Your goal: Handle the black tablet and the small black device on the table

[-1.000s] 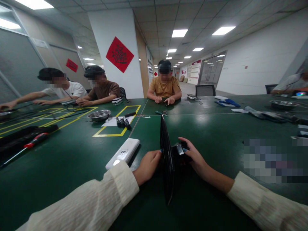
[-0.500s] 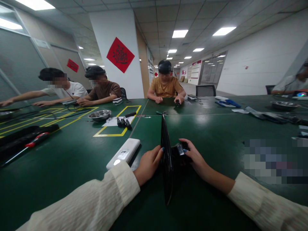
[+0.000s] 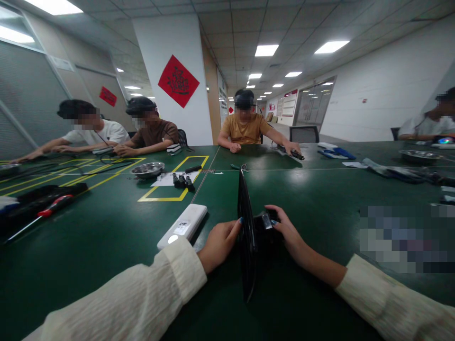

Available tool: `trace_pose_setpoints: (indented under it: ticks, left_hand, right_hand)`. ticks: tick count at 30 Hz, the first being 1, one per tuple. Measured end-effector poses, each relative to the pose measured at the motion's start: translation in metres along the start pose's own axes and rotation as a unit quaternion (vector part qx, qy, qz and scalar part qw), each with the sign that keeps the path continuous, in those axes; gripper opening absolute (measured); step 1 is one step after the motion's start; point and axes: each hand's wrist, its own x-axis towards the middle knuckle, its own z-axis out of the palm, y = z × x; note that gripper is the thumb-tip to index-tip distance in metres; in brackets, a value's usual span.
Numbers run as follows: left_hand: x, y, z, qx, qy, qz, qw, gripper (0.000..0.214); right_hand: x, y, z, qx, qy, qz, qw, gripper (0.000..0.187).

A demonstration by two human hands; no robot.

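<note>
A thin black flat panel stands nearly edge-on in front of me, its front and back faces mostly hidden. My left hand grips its left side, thumb pressed near the edge. Against the panel's right side sits a dark block-like part with a shiny silvery patch; whether it is joined to the panel I cannot tell. My right hand is closed round this part, thumb on the patch. Beside my left wrist lies a white power-bank-like box with a label.
On the green table are a metal bowl, several small black parts on white paper, and a red-handled screwdriver at left. Blue cloth items lie to the right. A person sits opposite; others sit left and right.
My hands and the panel have stayed practically still. The person opposite has stretched an arm toward my right, with a dark item at the hand.
</note>
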Motion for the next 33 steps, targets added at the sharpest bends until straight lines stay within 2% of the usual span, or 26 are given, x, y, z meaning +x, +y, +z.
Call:
trace_pose_setpoints:
  ticks: [4,8,13,17,27,33]
  left_hand:
    - [0.0001,-0.0036,0.0003,0.046,-0.025,0.025,0.998,0.05]
    - [0.0012,-0.0035,-0.0001,0.042,-0.032,0.002,0.999,0.05]
    - [0.0018,-0.0026,-0.0011,0.033,0.0,-0.001,0.999,0.037]
    - [0.0,-0.0033,-0.0015,0.024,0.004,0.015,1.0,0.032]
    - [-0.0008,-0.0043,-0.0017,0.047,-0.007,0.017,0.999,0.033]
    - [-0.0004,-0.002,-0.0007,0.011,-0.014,0.005,1.0,0.04]
  right_hand:
    - [0.0014,0.0026,-0.0011,0.004,0.001,-0.01,1.0,0.046]
    - [0.0019,0.0041,-0.0017,0.011,0.001,-0.01,1.0,0.048]
    - [0.0024,0.0046,-0.001,0.01,0.001,-0.013,1.0,0.046]
    - [0.0031,0.0057,-0.0015,0.006,0.008,-0.019,1.0,0.045]
    - [0.0037,0.0079,-0.002,0.008,0.01,-0.019,1.0,0.041]
    - [0.0022,0.0041,0.0001,0.01,0.015,-0.016,1.0,0.042]
